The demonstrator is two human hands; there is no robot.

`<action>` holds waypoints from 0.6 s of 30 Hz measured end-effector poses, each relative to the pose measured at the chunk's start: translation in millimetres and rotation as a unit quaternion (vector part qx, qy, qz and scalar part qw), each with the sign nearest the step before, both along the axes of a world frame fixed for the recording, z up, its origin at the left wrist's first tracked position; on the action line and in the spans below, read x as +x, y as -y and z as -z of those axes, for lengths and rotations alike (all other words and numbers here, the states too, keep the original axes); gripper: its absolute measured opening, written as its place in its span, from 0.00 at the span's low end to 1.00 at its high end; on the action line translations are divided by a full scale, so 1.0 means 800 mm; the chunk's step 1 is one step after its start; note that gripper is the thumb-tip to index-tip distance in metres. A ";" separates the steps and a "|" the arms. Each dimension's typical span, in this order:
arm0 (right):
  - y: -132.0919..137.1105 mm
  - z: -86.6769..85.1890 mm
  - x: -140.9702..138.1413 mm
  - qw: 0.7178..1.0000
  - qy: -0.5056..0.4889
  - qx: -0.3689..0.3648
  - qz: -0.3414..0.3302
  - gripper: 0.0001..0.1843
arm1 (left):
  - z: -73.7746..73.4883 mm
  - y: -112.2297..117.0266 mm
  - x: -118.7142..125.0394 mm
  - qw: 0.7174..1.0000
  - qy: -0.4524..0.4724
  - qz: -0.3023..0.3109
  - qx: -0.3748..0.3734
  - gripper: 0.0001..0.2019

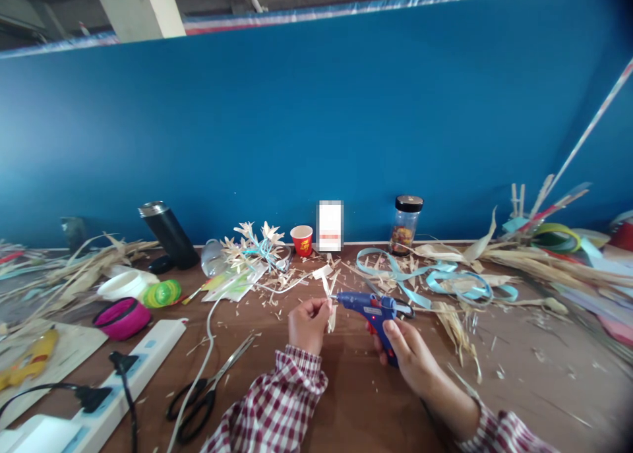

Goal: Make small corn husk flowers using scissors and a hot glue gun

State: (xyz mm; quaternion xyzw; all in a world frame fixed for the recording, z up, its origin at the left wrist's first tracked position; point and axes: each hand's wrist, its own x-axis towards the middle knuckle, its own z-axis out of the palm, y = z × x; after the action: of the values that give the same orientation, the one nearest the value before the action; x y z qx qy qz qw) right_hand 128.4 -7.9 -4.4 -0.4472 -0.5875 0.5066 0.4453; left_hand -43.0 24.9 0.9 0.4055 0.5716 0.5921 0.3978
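Observation:
My right hand [409, 353] is wrapped round the handle of a blue hot glue gun [363, 303] with a red trigger. Its nozzle points left, right at the fingertips of my left hand [307, 324]. Those fingers are pinched on a small pale piece of dried husk [331, 320], partly hidden behind them. Whether the nozzle touches the husk, I cannot tell. Black-handled scissors [213, 388] lie partly open to the left of my left forearm. Behind the hands, husk flowers [254, 245] with light blue stems lie in a bunch.
A white power strip [148, 351] with black plugs and a white cable [210, 328] take up the left side. A red paper cup [301, 241], black flask [169, 235] and lidded jar [406, 225] stand along the blue partition [316, 110]. Blue ribbon [395, 271] and husk scraps litter the table.

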 end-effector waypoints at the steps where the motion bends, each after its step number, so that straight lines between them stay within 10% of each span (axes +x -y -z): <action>1: 0.000 0.000 0.000 1.000 0.001 0.003 0.002 0.23 | 0.000 0.000 0.000 1.000 -0.003 -0.001 0.001 0.13; 18: -0.001 0.002 0.000 1.000 0.014 0.013 0.007 0.23 | 0.003 -0.002 -0.001 1.000 -0.003 -0.005 -0.005 0.13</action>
State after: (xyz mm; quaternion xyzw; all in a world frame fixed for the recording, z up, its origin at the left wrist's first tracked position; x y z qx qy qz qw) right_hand 128.5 -7.1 -5.7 -0.4525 -0.5971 0.4896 0.4462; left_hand -43.7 26.2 -1.2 0.4027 0.5773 0.5902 0.3953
